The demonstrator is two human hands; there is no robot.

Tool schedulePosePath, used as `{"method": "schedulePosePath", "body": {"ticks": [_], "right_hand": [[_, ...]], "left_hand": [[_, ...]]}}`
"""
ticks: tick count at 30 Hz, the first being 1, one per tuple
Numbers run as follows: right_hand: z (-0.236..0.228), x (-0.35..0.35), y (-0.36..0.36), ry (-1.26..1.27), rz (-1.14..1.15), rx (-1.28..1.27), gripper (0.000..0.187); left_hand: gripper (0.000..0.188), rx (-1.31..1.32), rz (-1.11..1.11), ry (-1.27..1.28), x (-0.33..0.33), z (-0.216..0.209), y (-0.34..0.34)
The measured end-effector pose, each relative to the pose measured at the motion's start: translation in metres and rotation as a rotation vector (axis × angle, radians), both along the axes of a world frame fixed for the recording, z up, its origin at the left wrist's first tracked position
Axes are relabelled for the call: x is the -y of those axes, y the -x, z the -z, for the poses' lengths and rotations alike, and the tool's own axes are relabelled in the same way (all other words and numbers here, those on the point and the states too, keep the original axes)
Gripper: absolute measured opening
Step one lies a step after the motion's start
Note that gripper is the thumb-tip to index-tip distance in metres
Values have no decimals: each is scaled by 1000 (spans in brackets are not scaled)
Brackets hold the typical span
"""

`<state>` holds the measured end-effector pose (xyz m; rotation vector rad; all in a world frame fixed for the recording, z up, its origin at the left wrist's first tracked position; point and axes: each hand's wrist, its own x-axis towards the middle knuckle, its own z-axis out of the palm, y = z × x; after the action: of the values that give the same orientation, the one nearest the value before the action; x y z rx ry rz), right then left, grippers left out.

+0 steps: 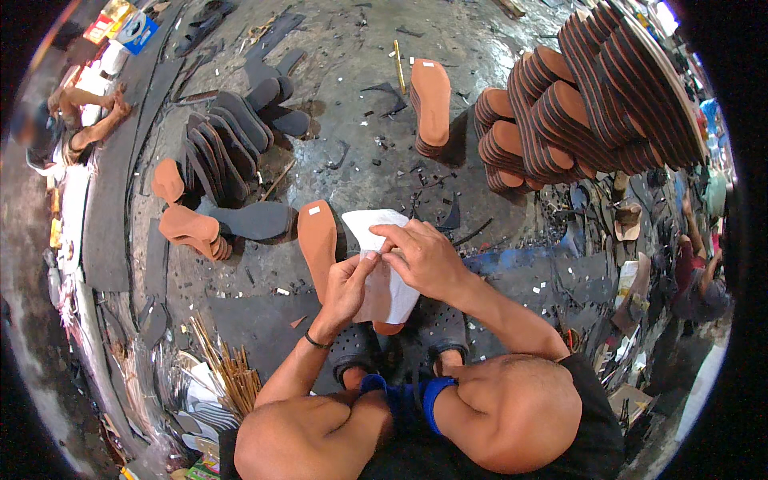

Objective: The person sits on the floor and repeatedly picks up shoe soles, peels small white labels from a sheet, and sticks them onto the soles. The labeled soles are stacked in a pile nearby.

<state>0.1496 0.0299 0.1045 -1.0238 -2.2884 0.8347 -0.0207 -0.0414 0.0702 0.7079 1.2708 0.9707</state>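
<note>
Between my hands is a creased white paper sheet [387,300], held above the floor in front of my feet. My left hand [349,284] pinches it from the left, thumb pointing up. Thumb and fingers of my right hand [420,254] come together at the sheet's upper part, close to the left thumb; whatever may be between those fingertips is too small to make out. Just left of the sheet lies a tan shoe sole [318,244] with a small white label [314,211] near its far end. Another tan sole end [388,328] shows below the sheet's lower edge.
Tall piles of tan and black soles [552,120] stand at the far right. A smaller sole stack [432,104] is ahead, black soles [228,144] and tan pieces [190,228] to the left. Thin sticks [224,360] lie near my left knee. Other people sit at both sides.
</note>
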Motion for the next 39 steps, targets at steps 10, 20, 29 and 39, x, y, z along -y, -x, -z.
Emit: {"method": "schedulePosePath", "body": {"ticks": [10,20,29,39], "right_hand": [[0,12,-2,74,-16,-149,51],[10,13,0,10,-60,-51,53],[8,14,-4,-75,-59,-217,62],[17,8,-11,-118,-121,-164,71]], "left_hand": [[28,143,-134,90,-3,9,2],[21,64,-82,26,-1,-1,0],[20,-38,-63,8,-6,-5,-5],[19,-83,41,-86,-9,-4,-14]]}}
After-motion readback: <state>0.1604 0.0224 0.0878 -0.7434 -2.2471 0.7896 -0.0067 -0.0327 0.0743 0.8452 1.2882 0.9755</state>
